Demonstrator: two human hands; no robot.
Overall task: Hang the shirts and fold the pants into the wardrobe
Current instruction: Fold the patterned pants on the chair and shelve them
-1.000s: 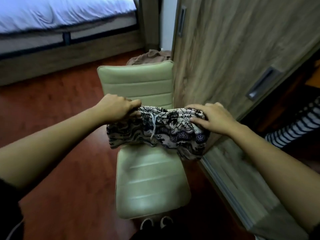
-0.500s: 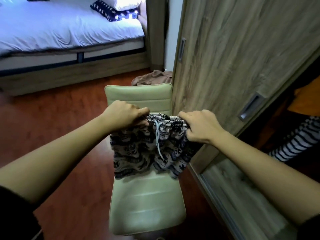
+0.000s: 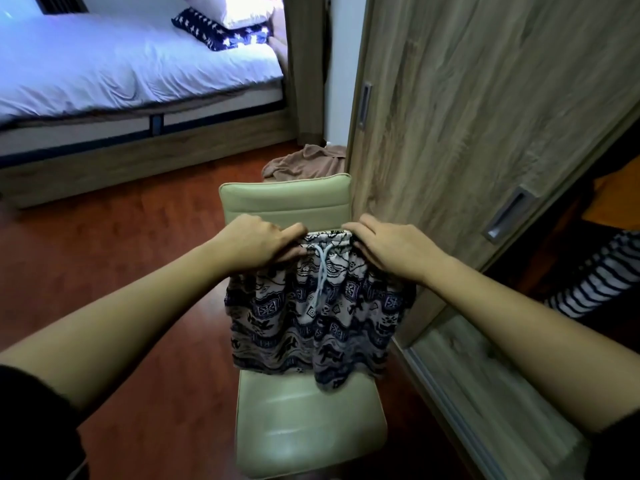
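Black-and-cream patterned pants (image 3: 318, 317) with a white drawstring hang by their waistband over a pale green chair (image 3: 304, 420). My left hand (image 3: 259, 242) grips the waistband's left end. My right hand (image 3: 388, 247) grips its right end. The fabric drapes down and its lower edge touches the chair seat. To the right stands the wardrobe with a wooden sliding door (image 3: 485, 116). Inside its dark opening a black-and-white striped garment (image 3: 595, 282) shows.
A brown garment (image 3: 304, 162) lies on the red-brown wood floor behind the chair. A bed (image 3: 121, 67) with white bedding and a dark patterned pillow fills the upper left. The wardrobe's bottom rail (image 3: 446, 393) runs along the floor at right.
Both hands have lifted the pants by the waistband, so the bunched fabric has unfolded and hangs longer. The hands have come closer together, and the view has tilted up toward the bed.
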